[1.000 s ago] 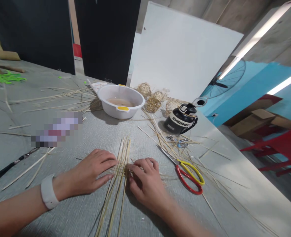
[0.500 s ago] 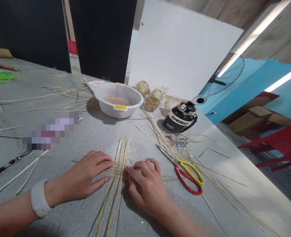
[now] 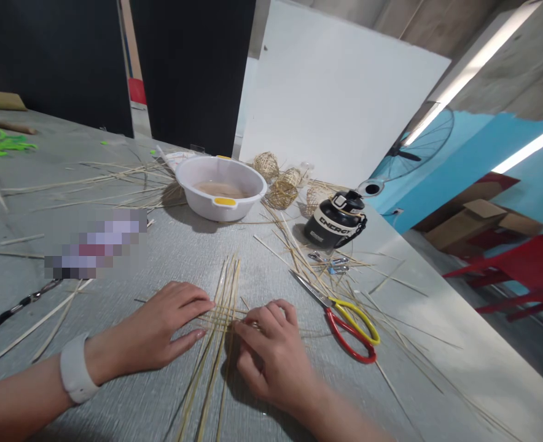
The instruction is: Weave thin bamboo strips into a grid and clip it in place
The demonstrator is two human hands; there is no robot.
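Note:
Thin bamboo strips [image 3: 213, 368] lie lengthwise on the table, crossed by several sideways strips in a small woven patch [image 3: 223, 316]. At the patch's left edge rests my left hand [image 3: 163, 325], its fingers stretched out and the thumb apart, fingertips touching the crossing strips. My right hand [image 3: 274, 353] is curled at the right side of the weave, thumb and fingers closed on the strips there. Its palm and fingers hide the strip ends it grips. Scissors [image 3: 340, 316] with one red and one yellow handle lie to the right of that hand.
Behind the weave stands a white basin [image 3: 220, 212] holding water. Several woven balls [image 3: 283, 193] and a black bottle [image 3: 333, 224] are to its right. Metal clips [image 3: 333, 262] and loose strips [image 3: 403, 331] lie near the scissors. A blurred-out object [image 3: 99, 245] with a black strap lies left.
My right hand has shifted very slightly at the right edge of the weave, its fingers still closed. My left hand stays in place on the strips.

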